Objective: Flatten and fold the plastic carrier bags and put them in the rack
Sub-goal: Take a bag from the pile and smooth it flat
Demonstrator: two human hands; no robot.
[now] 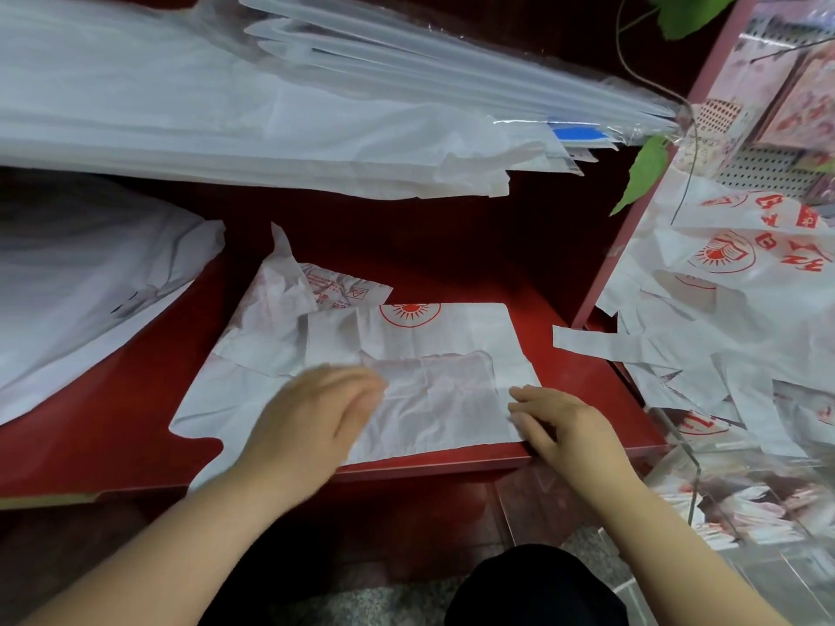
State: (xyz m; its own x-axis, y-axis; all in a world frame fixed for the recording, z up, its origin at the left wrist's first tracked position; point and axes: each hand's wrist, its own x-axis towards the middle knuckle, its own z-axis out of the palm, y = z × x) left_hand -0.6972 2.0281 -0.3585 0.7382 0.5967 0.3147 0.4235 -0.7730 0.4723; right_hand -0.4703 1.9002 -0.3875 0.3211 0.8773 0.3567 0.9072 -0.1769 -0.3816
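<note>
A white plastic carrier bag [433, 345] with a red sun logo lies partly folded on the red shelf [474, 268]. Its far left corner is crumpled and stands up. My left hand [311, 422] lies flat on the bag's near left part, fingers straight and blurred. My right hand [560, 422] presses the bag's near right edge at the shelf's front lip, fingers stretched out. A heap of loose white bags with red print [732, 282] lies to the right, its handles spilling towards the shelf.
Stacks of white and clear bags [226, 119] overhang the shelf at the back. Another white bag pile [81, 282] sits at the left. A red upright post [632, 228] borders the shelf on the right, with green leaves [641, 173] near it. A clear acrylic holder [723, 503] stands lower right.
</note>
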